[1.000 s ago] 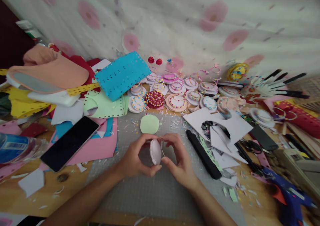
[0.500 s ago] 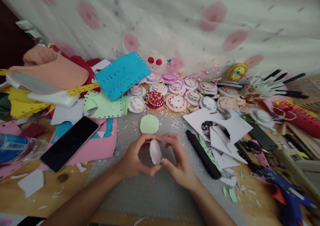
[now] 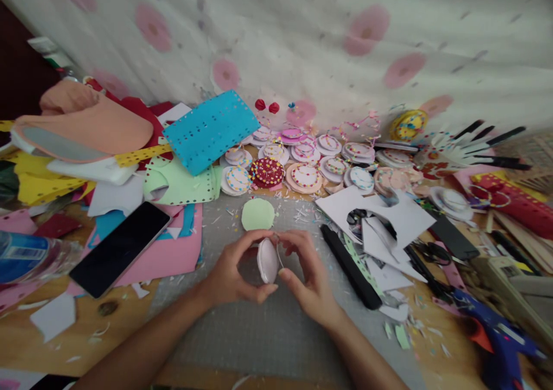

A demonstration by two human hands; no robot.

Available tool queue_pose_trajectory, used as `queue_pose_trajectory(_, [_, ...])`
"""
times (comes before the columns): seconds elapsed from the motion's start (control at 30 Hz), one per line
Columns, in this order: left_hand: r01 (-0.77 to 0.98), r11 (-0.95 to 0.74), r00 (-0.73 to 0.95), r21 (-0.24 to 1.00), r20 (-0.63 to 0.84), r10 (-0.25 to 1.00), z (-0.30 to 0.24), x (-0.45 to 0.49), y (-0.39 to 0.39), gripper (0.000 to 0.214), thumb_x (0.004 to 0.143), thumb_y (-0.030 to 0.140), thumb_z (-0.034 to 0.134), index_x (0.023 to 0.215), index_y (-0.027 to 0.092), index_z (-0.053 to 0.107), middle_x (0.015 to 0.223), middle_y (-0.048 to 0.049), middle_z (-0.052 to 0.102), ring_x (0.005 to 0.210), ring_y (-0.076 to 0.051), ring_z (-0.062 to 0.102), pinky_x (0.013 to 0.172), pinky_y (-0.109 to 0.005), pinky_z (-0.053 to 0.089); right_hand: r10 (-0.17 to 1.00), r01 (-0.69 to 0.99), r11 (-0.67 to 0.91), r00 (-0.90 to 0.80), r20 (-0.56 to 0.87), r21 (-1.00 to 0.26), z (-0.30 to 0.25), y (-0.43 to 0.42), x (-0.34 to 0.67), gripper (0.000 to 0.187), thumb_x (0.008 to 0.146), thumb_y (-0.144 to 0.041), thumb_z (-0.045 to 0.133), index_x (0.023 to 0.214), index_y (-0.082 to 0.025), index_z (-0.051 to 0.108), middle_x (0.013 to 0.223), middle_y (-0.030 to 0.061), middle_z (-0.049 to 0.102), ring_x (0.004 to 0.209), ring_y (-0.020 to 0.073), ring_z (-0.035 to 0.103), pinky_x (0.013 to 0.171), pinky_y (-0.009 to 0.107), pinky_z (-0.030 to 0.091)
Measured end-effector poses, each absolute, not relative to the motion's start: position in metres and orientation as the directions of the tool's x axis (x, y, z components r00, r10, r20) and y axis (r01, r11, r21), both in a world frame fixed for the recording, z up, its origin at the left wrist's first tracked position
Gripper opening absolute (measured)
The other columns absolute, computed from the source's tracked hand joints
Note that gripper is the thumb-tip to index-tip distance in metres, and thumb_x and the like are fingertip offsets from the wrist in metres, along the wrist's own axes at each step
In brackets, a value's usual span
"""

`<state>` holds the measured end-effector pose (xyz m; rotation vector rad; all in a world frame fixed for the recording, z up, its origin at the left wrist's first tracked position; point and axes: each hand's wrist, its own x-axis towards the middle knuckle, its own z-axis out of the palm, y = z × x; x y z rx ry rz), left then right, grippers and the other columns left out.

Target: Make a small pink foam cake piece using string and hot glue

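A small white foam disc (image 3: 267,260) stands on edge between both my hands above the grey cutting mat (image 3: 259,332). My left hand (image 3: 231,270) pinches it from the left between thumb and forefinger. My right hand (image 3: 307,275) closes its fingertips on the disc's right rim, where a thin strip curves around the edge. Just beyond the hands a pale green paper circle (image 3: 258,214) lies flat on the mat.
A black phone (image 3: 121,247) lies on pink paper at the left, beside a water bottle (image 3: 30,256). Several decorated paper discs (image 3: 302,165) line the back. A black bar (image 3: 351,266), white scraps (image 3: 380,217), scissors (image 3: 425,254) and a blue glue gun (image 3: 496,338) crowd the right.
Both hands keep hold of the white disc. My right fingers have shifted slightly along its rim. Nothing else has moved.
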<state>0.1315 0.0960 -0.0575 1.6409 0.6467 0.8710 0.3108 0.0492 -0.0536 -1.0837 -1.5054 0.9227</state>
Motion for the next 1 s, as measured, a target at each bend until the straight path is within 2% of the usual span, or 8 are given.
queue_pose_trajectory(0.23, [0.003, -0.241, 0.600, 0.971, 0.191, 0.777, -0.057, 0.131, 0.096, 0.078, 0.061, 0.013, 0.075, 0.133, 0.031, 0.048, 0.120, -0.0031, 0.062, 0.103, -0.020, 0.063, 0.090, -0.030, 0.051, 0.971, 0.091, 0.237, -0.009, 0.237, -0.967, -0.063, 0.044, 0.309, 0.051, 0.087, -0.045, 0.062, 0.131, -0.029, 0.040, 0.115, 0.0062, 0.053, 0.101, 0.0219, 0.051, 0.090, 0.037, 0.043])
queue_pose_trajectory(0.5, [0.002, -0.227, 0.589, 0.974, 0.182, 0.787, -0.057, 0.131, 0.098, 0.072, 0.060, 0.013, 0.076, 0.126, 0.029, 0.052, 0.116, -0.0031, 0.062, 0.102, -0.020, 0.062, 0.089, -0.029, 0.051, 0.974, 0.025, 0.228, -0.011, 0.227, -0.973, -0.063, 0.042, 0.310, 0.047, 0.086, -0.042, 0.065, 0.127, -0.031, 0.046, 0.116, 0.0049, 0.053, 0.102, 0.0210, 0.050, 0.090, 0.035, 0.042])
queue_pose_trajectory(0.63, [-0.033, -0.139, 0.596, 0.990, 0.131, 0.792, -0.058, 0.128, 0.099, 0.071, 0.061, 0.014, 0.077, 0.126, 0.028, 0.052, 0.119, -0.0053, 0.061, 0.105, -0.022, 0.060, 0.090, -0.031, 0.049, 0.986, -0.164, 0.163, 0.065, 0.154, -0.973, -0.061, 0.046, 0.315, 0.036, 0.088, -0.047, 0.059, 0.120, -0.030, 0.056, 0.116, 0.0039, 0.057, 0.104, 0.0209, 0.051, 0.090, 0.033, 0.041])
queue_pose_trajectory(0.73, [-0.147, -0.043, 0.614, 0.988, 0.125, 0.779, -0.060, 0.126, 0.102, 0.067, 0.062, 0.016, 0.077, 0.124, 0.027, 0.053, 0.118, -0.0059, 0.061, 0.105, -0.021, 0.060, 0.090, -0.030, 0.049, 0.984, -0.354, 0.077, 0.179, 0.013, -0.932, -0.059, 0.053, 0.318, 0.029, 0.091, -0.050, 0.052, 0.103, -0.027, 0.065, 0.101, 0.0033, 0.061, 0.094, 0.0194, 0.054, 0.082, 0.031, 0.043])
queue_pose_trajectory(0.8, [-0.232, 0.016, 0.634, 0.973, 0.139, 0.761, -0.061, 0.125, 0.104, 0.064, 0.063, 0.019, 0.077, 0.122, 0.026, 0.054, 0.118, -0.0063, 0.062, 0.104, -0.021, 0.060, 0.089, -0.029, 0.049, 0.973, -0.399, 0.032, 0.220, -0.062, -0.916, -0.058, 0.057, 0.320, 0.026, 0.091, -0.046, 0.054, 0.093, -0.024, 0.068, 0.090, 0.0023, 0.061, 0.084, 0.0173, 0.054, 0.077, 0.029, 0.043])
queue_pose_trajectory(0.9, [-0.271, 0.064, 0.658, 0.960, 0.136, 0.741, -0.063, 0.125, 0.105, 0.062, 0.063, 0.022, 0.077, 0.121, 0.025, 0.054, 0.120, -0.0078, 0.062, 0.106, -0.021, 0.060, 0.090, -0.030, 0.048, 0.964, -0.330, 0.023, 0.256, -0.066, -0.944, -0.057, 0.057, 0.321, 0.014, 0.089, -0.034, 0.060, 0.091, -0.024, 0.070, 0.085, 0.0005, 0.060, 0.078, 0.0151, 0.052, 0.075, 0.028, 0.041])
queue_pose_trajectory(1.0, [-0.184, 0.025, 0.667, 0.983, 0.106, 0.737, -0.060, 0.125, 0.104, 0.063, 0.063, 0.022, 0.077, 0.121, 0.024, 0.052, 0.123, -0.0095, 0.060, 0.107, -0.023, 0.059, 0.093, -0.033, 0.047, 0.942, -0.121, 0.148, 0.321, 0.103, -0.982, -0.056, 0.054, 0.323, 0.013, 0.091, -0.029, 0.057, 0.097, -0.025, 0.068, 0.090, 0.0010, 0.058, 0.083, 0.0164, 0.052, 0.077, 0.029, 0.040])
